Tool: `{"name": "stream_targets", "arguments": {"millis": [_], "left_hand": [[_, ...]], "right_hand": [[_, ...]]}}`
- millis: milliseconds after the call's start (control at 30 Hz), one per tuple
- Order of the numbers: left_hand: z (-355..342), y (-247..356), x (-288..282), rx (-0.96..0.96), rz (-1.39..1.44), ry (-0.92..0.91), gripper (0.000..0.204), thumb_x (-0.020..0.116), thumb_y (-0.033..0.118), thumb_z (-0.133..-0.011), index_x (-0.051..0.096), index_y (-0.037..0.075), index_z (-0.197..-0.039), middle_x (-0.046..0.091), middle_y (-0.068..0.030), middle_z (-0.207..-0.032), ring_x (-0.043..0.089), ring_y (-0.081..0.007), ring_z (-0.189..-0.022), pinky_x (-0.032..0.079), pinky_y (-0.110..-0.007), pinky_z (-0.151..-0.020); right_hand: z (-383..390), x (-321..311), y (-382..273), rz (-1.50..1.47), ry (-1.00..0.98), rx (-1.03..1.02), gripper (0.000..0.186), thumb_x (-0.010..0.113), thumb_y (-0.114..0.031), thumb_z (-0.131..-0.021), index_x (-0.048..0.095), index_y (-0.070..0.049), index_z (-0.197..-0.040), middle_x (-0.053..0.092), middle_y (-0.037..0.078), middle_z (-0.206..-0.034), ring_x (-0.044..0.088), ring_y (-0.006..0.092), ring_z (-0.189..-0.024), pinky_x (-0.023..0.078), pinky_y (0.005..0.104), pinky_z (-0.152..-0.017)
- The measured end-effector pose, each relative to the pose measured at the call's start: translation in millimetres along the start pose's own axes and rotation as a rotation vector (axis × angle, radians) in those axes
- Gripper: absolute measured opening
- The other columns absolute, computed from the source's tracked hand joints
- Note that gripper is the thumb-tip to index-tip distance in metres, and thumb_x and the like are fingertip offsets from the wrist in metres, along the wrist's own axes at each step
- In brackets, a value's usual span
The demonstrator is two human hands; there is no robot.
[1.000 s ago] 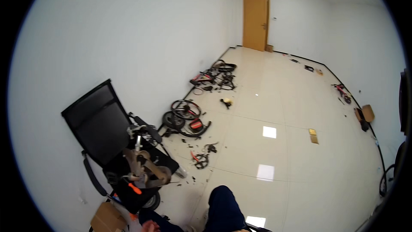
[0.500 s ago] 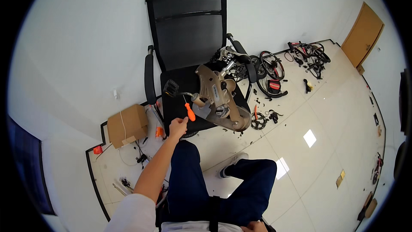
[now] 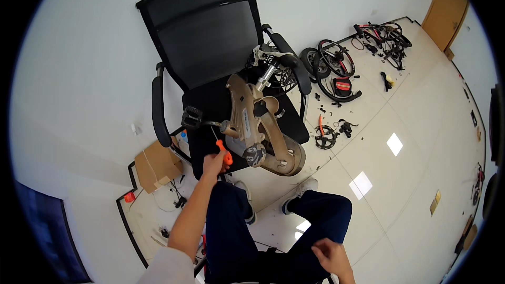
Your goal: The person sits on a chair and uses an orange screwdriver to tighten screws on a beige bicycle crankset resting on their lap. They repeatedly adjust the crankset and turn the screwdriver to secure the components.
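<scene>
My left hand is closed around the orange handle of a screwdriver. The shaft points up toward a crank arm with a black pedal; whether its tip touches anything is too small to tell. Beside it, a tan bicycle frame rests tilted on the seat of a black mesh office chair. A silver post sticks out of the frame toward the right armrest. My right hand hovers by my right thigh with its fingers curled, and nothing shows in it.
Wheels and small loose parts lie on the tiled floor right of the chair, near a chainring. Farther off lies a dismantled bike. A cardboard box stands left of the chair by the wall.
My left hand has moved a little lower in view and its fingers now wrap farther around the screwdriver handle. My right hand has come up from my lap to the right. The view has shifted.
</scene>
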State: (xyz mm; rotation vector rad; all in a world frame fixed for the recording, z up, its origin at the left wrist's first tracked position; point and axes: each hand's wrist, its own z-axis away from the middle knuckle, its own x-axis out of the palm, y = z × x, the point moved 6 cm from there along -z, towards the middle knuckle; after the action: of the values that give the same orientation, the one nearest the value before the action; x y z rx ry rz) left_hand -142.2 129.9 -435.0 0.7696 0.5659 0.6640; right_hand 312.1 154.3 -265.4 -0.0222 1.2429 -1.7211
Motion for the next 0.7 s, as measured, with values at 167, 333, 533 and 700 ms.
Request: {"name": "stream_targets", "arguments": {"millis": [167, 333, 533, 700], "left_hand": [[112, -2, 35, 0.024, 0.344, -0.363, 0.022, 0.058, 0.024, -0.090, 0.062, 0.004, -0.096, 0.068, -0.0083, -0.084, 0.065, -0.0168, -0.073, 0.049, -0.028, -0.059], [183, -11, 82, 0.255, 0.001, -0.604, 0.029, 0.069, 0.015, -0.086, 0.063, -0.003, -0.108, 0.065, -0.0049, -0.088, 0.061, -0.0106, -0.076, 0.048, -0.022, -0.060], [158, 47, 101, 0.318, 0.096, -0.739, 0.018, 0.063, 0.010, -0.090, 0.066, -0.003, -0.103, 0.065, -0.0036, -0.090, 0.059, -0.0099, -0.079, 0.049, -0.024, -0.065], [93, 87, 121, 0.378, 0.204, -0.460, 0.028, 0.061, 0.026, -0.096, 0.066, -0.002, -0.100, 0.065, -0.0063, -0.084, 0.062, -0.0131, -0.069, 0.047, -0.025, -0.056]], "right_hand": [[-76, 58, -20, -0.498, -0.166, -0.158, 0.027, 0.065, -0.018, -0.091, 0.059, 0.003, -0.108, 0.067, 0.011, -0.083, 0.066, 0.0179, -0.062, 0.053, 0.0272, -0.058], [-117, 88, -71, -0.619, -0.104, -0.095, 0.032, 0.054, -0.020, -0.098, 0.051, 0.001, -0.122, 0.059, 0.006, -0.076, 0.060, 0.0116, -0.060, 0.050, 0.0262, -0.051], [-113, 33, -70, -0.363, 0.271, -0.202, 0.025, 0.057, -0.017, -0.094, 0.063, 0.004, -0.106, 0.063, 0.014, -0.073, 0.059, 0.0162, -0.063, 0.046, 0.0302, -0.059], [-133, -26, -125, -0.056, 0.481, -0.479, 0.026, 0.059, -0.014, -0.091, 0.062, 0.007, -0.106, 0.062, 0.021, -0.082, 0.062, 0.0333, -0.071, 0.048, 0.0367, -0.063]]}}
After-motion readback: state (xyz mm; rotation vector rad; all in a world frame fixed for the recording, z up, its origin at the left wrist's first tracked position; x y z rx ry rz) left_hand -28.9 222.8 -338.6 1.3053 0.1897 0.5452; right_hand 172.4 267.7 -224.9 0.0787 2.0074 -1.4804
